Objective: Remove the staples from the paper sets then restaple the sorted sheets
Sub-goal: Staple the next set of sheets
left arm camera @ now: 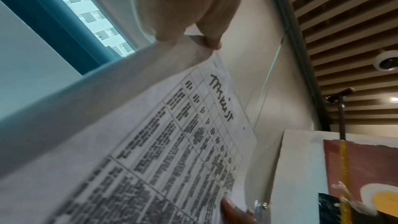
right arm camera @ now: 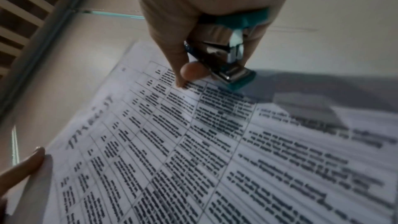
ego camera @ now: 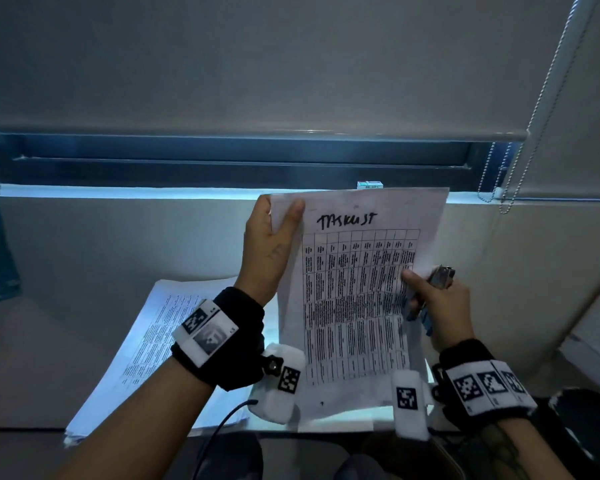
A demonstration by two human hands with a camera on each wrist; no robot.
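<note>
A printed paper set (ego camera: 354, 299) with a table and a handwritten title is held upright in front of me. My left hand (ego camera: 274, 233) pinches its top left corner, thumb on the front. My right hand (ego camera: 430, 299) grips a small teal and silver stapler (ego camera: 439, 275) against the palm while its thumb and a finger pinch the set's right edge. The right wrist view shows the stapler (right arm camera: 228, 60) in the curled fingers, its nose just past the sheet (right arm camera: 193, 142). From the left wrist I see the same sheet (left arm camera: 172, 142) with the left hand (left arm camera: 206, 43) on its corner.
A second stack of printed sheets (ego camera: 146, 344) lies on the desk at lower left. A small teal box (ego camera: 370, 184) stands on the window sill behind. A blind cord (ego camera: 520, 161) hangs at the right. A dark cable (ego camera: 222, 427) runs near the front edge.
</note>
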